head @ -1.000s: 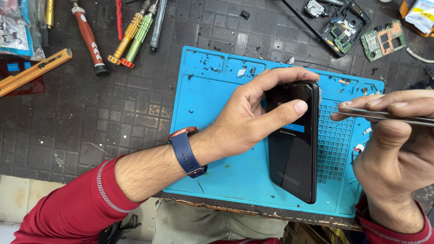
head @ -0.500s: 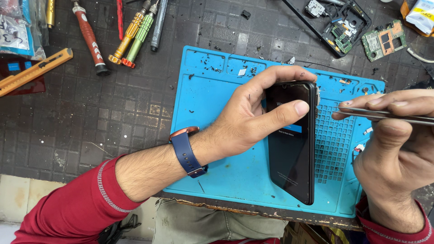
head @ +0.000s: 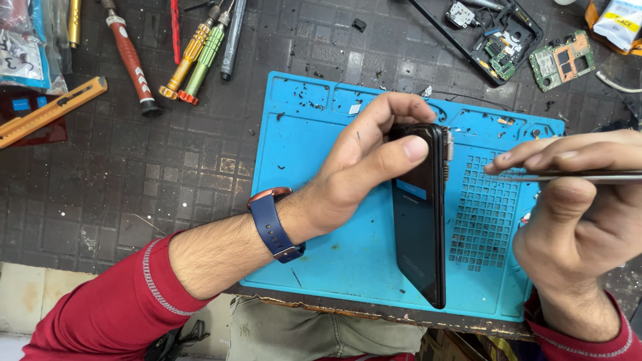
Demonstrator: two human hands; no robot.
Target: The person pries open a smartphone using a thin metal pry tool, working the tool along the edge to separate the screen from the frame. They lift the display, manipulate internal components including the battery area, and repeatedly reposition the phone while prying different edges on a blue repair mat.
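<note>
My left hand [head: 364,170] grips a black smartphone [head: 420,227] by its upper end and holds it tilted on its long edge over a blue repair mat [head: 314,147]. The thumb lies across the dark back, the fingers curl over the top. My right hand [head: 578,220] is to the right of the phone and pinches thin metal tweezers [head: 588,176] that point left toward the phone's upper edge, their tip a short way from it. A blue-strapped watch [head: 271,224] is on my left wrist.
Screwdrivers [head: 194,50] and a red-handled tool [head: 130,63] lie at the upper left on the dark gridded table, with an orange utility knife [head: 50,110] further left. A stripped phone frame [head: 498,37] and a green circuit board [head: 562,60] lie at the upper right.
The phone has been turned further onto its edge, so its back looks narrower. My right hand with the tweezers has stayed in place.
</note>
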